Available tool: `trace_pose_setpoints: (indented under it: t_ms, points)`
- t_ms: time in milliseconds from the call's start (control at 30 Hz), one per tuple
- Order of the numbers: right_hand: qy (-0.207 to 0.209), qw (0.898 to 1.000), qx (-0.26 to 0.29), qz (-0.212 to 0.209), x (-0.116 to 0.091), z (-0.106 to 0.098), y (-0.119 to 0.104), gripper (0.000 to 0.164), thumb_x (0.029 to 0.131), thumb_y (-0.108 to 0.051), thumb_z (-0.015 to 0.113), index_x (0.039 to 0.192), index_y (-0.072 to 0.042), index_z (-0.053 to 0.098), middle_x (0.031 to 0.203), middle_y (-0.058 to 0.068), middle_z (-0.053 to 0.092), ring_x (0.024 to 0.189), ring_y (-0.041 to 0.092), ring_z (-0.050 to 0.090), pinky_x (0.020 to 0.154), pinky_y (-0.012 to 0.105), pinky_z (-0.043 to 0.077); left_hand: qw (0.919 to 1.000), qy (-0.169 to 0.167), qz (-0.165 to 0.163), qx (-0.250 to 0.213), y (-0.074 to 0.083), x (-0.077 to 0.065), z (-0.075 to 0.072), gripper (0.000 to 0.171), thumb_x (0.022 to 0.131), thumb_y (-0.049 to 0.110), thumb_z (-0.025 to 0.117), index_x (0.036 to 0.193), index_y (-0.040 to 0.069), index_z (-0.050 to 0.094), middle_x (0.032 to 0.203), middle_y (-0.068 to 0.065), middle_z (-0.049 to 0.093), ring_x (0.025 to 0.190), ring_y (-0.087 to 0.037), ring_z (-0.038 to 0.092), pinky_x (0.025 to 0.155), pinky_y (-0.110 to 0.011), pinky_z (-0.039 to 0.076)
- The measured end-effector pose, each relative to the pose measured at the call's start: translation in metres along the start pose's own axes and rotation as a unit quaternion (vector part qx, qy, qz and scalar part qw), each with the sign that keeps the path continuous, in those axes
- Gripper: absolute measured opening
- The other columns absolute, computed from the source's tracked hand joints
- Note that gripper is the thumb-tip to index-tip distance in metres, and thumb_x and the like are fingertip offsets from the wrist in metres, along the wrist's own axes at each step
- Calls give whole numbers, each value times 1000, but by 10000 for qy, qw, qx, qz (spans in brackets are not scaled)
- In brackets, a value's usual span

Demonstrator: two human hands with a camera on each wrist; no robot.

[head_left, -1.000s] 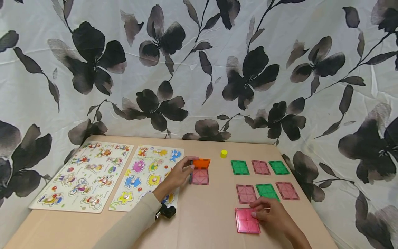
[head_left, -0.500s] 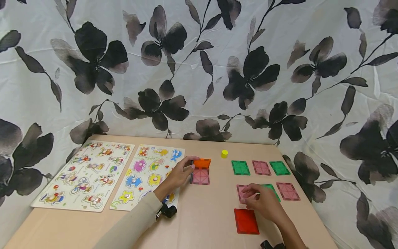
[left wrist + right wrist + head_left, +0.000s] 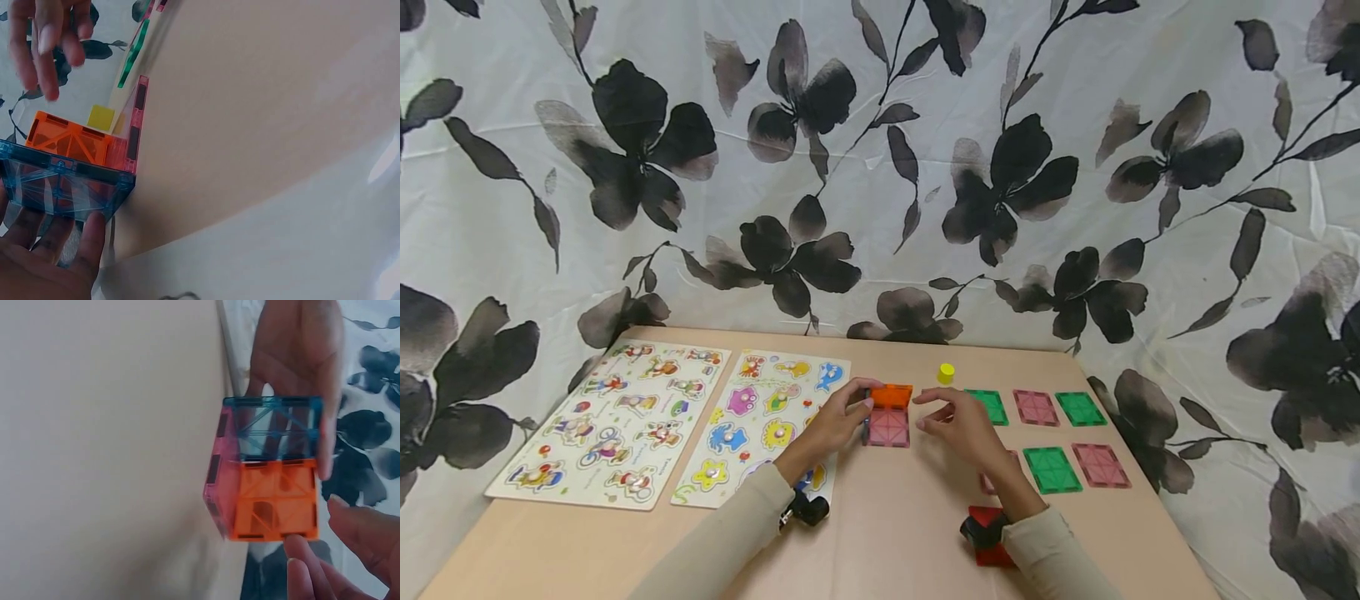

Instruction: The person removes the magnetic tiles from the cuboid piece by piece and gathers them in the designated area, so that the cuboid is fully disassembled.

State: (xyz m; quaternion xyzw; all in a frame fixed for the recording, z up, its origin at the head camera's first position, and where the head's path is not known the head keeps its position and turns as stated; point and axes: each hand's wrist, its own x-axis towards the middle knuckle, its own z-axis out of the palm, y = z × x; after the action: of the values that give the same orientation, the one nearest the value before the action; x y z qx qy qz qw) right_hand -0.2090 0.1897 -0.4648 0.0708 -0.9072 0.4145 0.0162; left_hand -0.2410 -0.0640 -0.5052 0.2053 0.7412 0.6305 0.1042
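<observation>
My left hand (image 3: 833, 421) rests its fingers on the outer face of a blue magnetic tile (image 3: 62, 184), which stands on edge. The blue tile meets an upright orange tile (image 3: 278, 500), and both stand by a pink tile (image 3: 887, 427) flat on the table. One left finger reaches along the blue tile's top toward the orange corner. Just right of the orange tile, my right hand (image 3: 961, 425) holds nothing, its thumb apart from the fingers. In the right wrist view its fingertips (image 3: 297, 544) are right at the orange tile's side edge.
Green (image 3: 1081, 408) and pink tiles (image 3: 1101, 465) lie in rows at the right. A red tile (image 3: 996, 557) sits partly under the right wrist. Beyond is a small yellow piece (image 3: 946, 373). Two picture boards (image 3: 662, 358) cover the left; a floral curtain (image 3: 880, 167) hangs behind.
My right hand has let go of the pink tile above the red tile, then moved left and away from me to beside the orange tile. My left hand stays at the blue tile.
</observation>
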Motion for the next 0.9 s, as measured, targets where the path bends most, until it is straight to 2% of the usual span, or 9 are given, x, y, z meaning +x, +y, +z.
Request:
trace_pose_setpoints:
  t_ms: [100,167,400,600,733,900]
  points:
    - [-54,9999,-29,-95,18,8,-3,30,90,-5,83,118,-17,81,147,7,67,94,19,77,82,37,66,10000,23,7,5,0,0,0,37,114,16,48,150,14,53,160,-12,52,156,-37,41,127,-59,36]
    - [-125,9997,-82,-171,28,12,-4,27,91,-2,81,116,-14,81,146,8,68,94,21,77,83,38,66,10000,24,26,-3,-1,0,0,36,114,15,48,150,13,53,160,-12,52,156,-37,41,127,-59,35]
    - [-200,9994,-134,-242,51,21,-7,18,92,0,79,102,-14,85,119,7,78,88,20,70,79,32,65,9999,26,-10,98,2,-1,1,37,114,14,47,150,14,53,163,-10,49,157,-39,40,128,-61,32]
    - [162,9999,24,-42,67,25,0,19,94,1,76,97,-15,85,109,6,78,86,21,65,79,30,61,9999,50,-32,151,1,2,0,36,114,15,49,150,15,54,169,-12,41,157,-43,39,128,-62,32]
    - [414,9978,438,270,74,27,8,17,95,2,75,97,-12,85,111,8,78,87,21,66,80,27,62,9999,42,-107,119,-1,2,1,38,113,14,49,151,15,53,171,-11,37,157,-43,38,128,-60,32]
    - [719,9884,1197,597,75,23,13,15,95,3,75,100,-7,85,111,13,77,82,21,72,78,26,65,9997,93,-158,131,0,1,2,41,112,13,49,152,14,53,169,-10,41,157,-43,38,129,-62,28]
